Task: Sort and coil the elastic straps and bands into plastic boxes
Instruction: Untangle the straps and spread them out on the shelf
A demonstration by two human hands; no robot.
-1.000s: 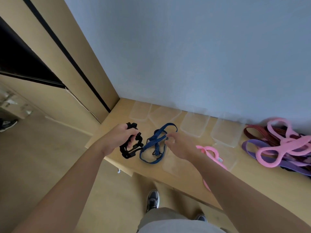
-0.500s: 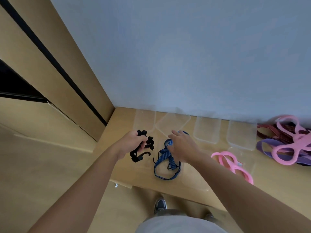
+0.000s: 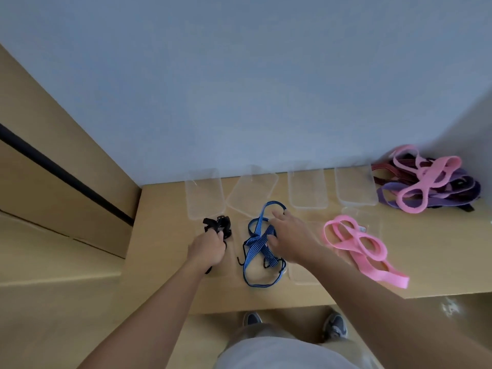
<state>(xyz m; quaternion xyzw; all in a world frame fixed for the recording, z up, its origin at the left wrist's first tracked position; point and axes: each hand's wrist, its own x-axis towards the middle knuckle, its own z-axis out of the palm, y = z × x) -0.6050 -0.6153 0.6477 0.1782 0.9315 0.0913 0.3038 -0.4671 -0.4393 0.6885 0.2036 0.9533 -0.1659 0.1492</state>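
My left hand (image 3: 206, 247) grips a bunched black elastic strap (image 3: 218, 225) near the table's left end. To its right a blue striped strap with hooks (image 3: 256, 249) lies loosely looped on a clear box. My right hand (image 3: 290, 237) rests on it with fingers spread and fairly straight. A pink band (image 3: 356, 245) sprawls over another clear box further right, its tail reaching the front edge. Clear plastic boxes and lids (image 3: 205, 194) stand in a row along the wall.
A tangled pile of pink, purple and dark red bands (image 3: 426, 182) lies at the back right of the wooden table (image 3: 439, 262). A wooden cabinet (image 3: 66, 182) bounds the left side. My shoes (image 3: 335, 326) show below the front edge.
The view has swung to face the table squarely. My left hand drew the black strap nearer the front. My right hand shifted over the blue strap, fingers spreading.
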